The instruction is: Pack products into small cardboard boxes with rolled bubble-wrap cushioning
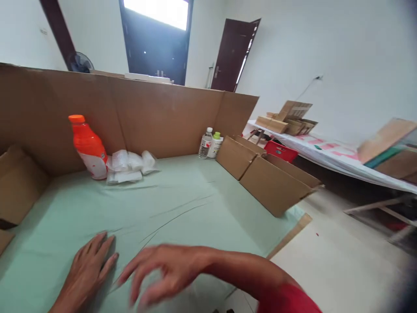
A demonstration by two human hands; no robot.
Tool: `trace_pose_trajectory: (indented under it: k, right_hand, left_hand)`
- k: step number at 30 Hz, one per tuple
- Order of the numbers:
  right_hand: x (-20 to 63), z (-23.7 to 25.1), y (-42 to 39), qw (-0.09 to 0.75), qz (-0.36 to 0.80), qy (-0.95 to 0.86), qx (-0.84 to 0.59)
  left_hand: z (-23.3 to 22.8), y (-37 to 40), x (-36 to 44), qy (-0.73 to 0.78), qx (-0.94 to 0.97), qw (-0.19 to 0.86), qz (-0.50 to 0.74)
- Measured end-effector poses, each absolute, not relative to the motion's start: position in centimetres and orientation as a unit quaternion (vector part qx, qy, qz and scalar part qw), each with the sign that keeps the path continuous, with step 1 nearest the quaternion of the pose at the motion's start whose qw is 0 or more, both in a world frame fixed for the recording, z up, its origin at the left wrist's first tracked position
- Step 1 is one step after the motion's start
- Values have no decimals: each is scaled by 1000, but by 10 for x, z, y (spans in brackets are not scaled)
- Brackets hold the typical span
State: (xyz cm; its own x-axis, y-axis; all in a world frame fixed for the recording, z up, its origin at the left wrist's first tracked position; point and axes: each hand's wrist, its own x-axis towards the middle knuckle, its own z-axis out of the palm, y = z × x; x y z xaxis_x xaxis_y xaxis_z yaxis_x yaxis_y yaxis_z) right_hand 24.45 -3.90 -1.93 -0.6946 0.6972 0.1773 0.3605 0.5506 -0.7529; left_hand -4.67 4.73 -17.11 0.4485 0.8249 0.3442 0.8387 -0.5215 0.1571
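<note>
My left hand (87, 269) lies palm down on the pale green cloth (130, 213), its fingers stretched out and nothing in it. To its right my right hand (163, 271) hovers above the cloth, slightly blurred, with fingers curved and apart and nothing between them. Beyond the hands, a big orange bottle (89, 145) with an orange cap stands at the back left. Clear plastic-wrapped packets (130, 165) rest right beside it. Farther right, a clear water bottle (205, 143) is next to a white bottle with a green cap (215, 145).
A cardboard wall (163, 115) closes off the back of the table. Open cardboard boxes (263, 174) line the right edge, and another cardboard piece (19, 182) is at the left. At the far right, a second table (325, 148) carries more cardboard, with a red chair (280, 151) near it.
</note>
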Motion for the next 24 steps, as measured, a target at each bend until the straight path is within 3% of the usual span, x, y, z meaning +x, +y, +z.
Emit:
trace_pose_trajectory:
  k: [4,9,19,24]
  right_hand:
    - [324,-28,-33,255,291,-766,-513]
    - [374,-53,40,273,259,-718,-586]
    - [306,-53,255,371,195,-657,-627]
    - [291,-47,306,432,211,-578,-659]
  left_hand:
    - [-170,32,-45,-494,-846,3,-201]
    - [-143,44,-2,-484,-841,-10,-242]
    - [-162,58,45,-480,-828,-26,-290]
    - [-164,58,45,-480,-821,-38,-307]
